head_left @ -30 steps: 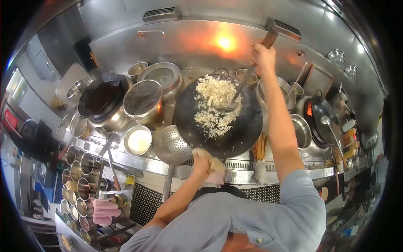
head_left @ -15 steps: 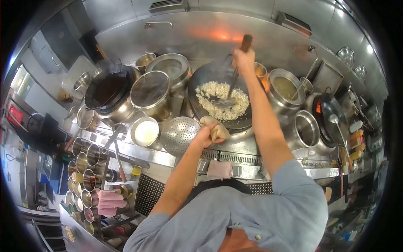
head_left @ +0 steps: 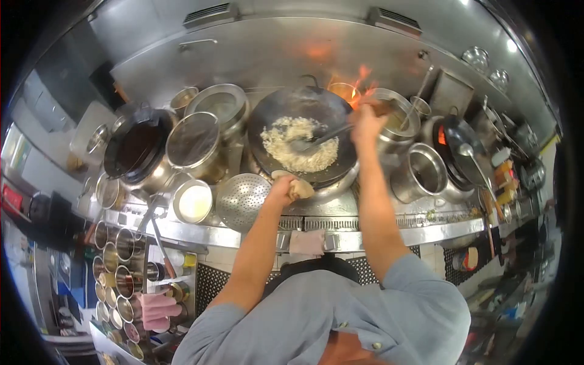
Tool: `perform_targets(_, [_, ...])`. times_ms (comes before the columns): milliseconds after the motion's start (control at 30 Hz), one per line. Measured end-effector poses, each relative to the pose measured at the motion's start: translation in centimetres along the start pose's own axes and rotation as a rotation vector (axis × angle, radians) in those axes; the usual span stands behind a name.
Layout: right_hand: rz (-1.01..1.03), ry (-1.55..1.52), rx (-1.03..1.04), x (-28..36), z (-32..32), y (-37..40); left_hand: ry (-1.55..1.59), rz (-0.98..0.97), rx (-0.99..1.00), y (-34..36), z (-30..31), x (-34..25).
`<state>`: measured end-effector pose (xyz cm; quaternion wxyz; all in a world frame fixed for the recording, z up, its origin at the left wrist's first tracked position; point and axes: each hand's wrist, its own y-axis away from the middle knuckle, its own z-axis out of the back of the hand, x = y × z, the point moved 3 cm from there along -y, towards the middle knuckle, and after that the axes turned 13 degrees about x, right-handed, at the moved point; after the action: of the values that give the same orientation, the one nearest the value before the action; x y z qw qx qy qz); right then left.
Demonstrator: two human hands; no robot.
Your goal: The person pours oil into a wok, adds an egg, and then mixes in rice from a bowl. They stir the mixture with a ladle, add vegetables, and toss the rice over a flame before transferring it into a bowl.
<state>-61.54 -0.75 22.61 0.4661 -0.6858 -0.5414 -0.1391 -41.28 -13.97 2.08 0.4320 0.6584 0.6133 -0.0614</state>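
Observation:
My left hand (head_left: 281, 193) grips a folded beige cloth (head_left: 299, 187) at the near rim of the large black wok (head_left: 267, 109). White, grainy food like rice (head_left: 289, 159) lies in the wok. My right hand (head_left: 367, 125) is closed round the brown handle of a metal ladle (head_left: 328, 134), whose head rests in the food. Its handle end points right, over a neighbouring pot. Left of my left hand is a round perforated strainer (head_left: 243, 201).
Flames (head_left: 362, 82) rise behind the wok's right side. Left stand lidded pots, a dark wok (head_left: 140, 143) and a bowl of white contents (head_left: 194, 204). At right are a steel pot (head_left: 426, 170) and another wok (head_left: 465, 140). Seasoning containers (head_left: 125, 280) fill the lower left.
The ladle has swung from near upright to slanting right, with my right hand lower and farther right. Flames now show beside the wok. The whole view has shifted slightly.

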Motion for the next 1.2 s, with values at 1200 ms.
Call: perform_targets(1200, [-0.241,0.327,0.403,3.3,-13.5,-8.0,0.130,-0.096,-0.054,10.5,-3.9,10.1])
